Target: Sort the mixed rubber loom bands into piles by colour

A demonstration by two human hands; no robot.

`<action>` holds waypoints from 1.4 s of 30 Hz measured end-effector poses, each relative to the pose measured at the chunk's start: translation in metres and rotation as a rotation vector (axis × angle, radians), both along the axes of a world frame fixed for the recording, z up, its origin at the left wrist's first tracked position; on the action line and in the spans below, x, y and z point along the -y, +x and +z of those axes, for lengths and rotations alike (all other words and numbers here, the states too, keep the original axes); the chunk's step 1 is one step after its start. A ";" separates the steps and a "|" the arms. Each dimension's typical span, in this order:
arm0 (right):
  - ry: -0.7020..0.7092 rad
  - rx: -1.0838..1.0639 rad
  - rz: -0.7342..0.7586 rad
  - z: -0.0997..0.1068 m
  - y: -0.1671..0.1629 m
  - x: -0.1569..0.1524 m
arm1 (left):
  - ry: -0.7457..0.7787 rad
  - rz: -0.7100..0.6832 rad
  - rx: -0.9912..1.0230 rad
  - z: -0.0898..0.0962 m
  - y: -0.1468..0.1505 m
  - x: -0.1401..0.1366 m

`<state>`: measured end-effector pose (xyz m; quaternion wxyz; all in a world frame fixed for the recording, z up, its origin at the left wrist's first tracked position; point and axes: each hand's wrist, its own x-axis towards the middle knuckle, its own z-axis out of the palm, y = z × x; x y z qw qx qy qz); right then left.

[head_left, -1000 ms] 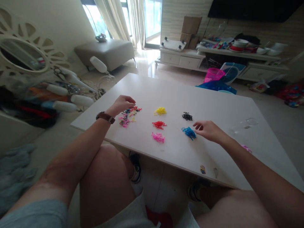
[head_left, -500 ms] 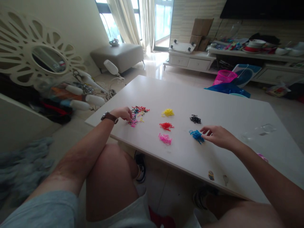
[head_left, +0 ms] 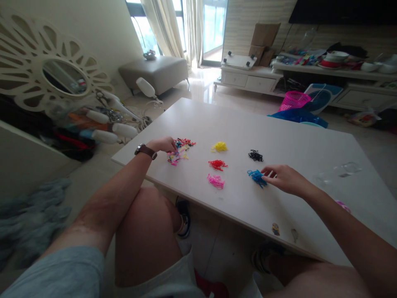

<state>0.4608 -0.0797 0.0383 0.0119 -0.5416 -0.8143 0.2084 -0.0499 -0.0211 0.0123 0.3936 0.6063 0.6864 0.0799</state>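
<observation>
Holds the left hand (head_left: 164, 144) at the mixed pile (head_left: 177, 154) of small bands, left of the frame's centre, with fingers bent; cannot tell whether gripping a piece. Rests the right hand (head_left: 279, 178) at the blue pile (head_left: 256, 177), right of centre, with fingers slightly parted. On the white table (head_left: 204, 120), mid-frame: yellow pile (head_left: 220, 146), red pile (head_left: 218, 165), pink pile (head_left: 216, 181).

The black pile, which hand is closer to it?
The right. The right hand is close to the black pile, just on the person's side of it, by the blue pile. The left hand is far to its left, at the mixed pile.
</observation>
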 end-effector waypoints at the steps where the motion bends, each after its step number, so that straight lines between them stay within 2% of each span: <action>1: -0.002 0.003 0.000 0.000 0.000 0.000 | 0.015 -0.007 -0.008 0.001 0.001 0.000; 5: -0.012 0.013 0.005 0.000 0.000 0.000 | 0.038 -0.042 -0.025 0.006 0.008 0.001; 9: -0.012 0.015 0.014 -0.001 0.000 0.000 | 0.069 0.021 -0.006 0.010 0.014 0.003; 13: -0.009 0.005 0.013 -0.002 -0.001 0.001 | 0.092 0.062 0.087 0.010 0.017 0.004; 21: -0.023 0.000 0.026 -0.002 -0.003 0.001 | 0.112 0.020 0.228 0.013 0.032 0.009; 26: -0.001 -0.018 0.037 0.001 -0.011 0.006 | 0.102 -0.096 0.446 0.024 0.074 0.021; 28: 0.014 -0.058 0.061 0.004 -0.016 0.009 | 0.065 -0.189 0.523 0.033 0.096 0.029; 33: 0.140 -0.252 0.186 0.020 -0.037 0.026 | 0.021 -0.441 0.537 0.050 0.150 0.048; 37: 0.215 -0.406 0.258 0.030 -0.055 0.044 | -0.028 -0.560 0.615 0.043 0.191 0.060; 42: 0.133 -0.484 0.260 0.028 -0.070 0.054 | -0.078 -0.645 0.686 0.034 0.226 0.069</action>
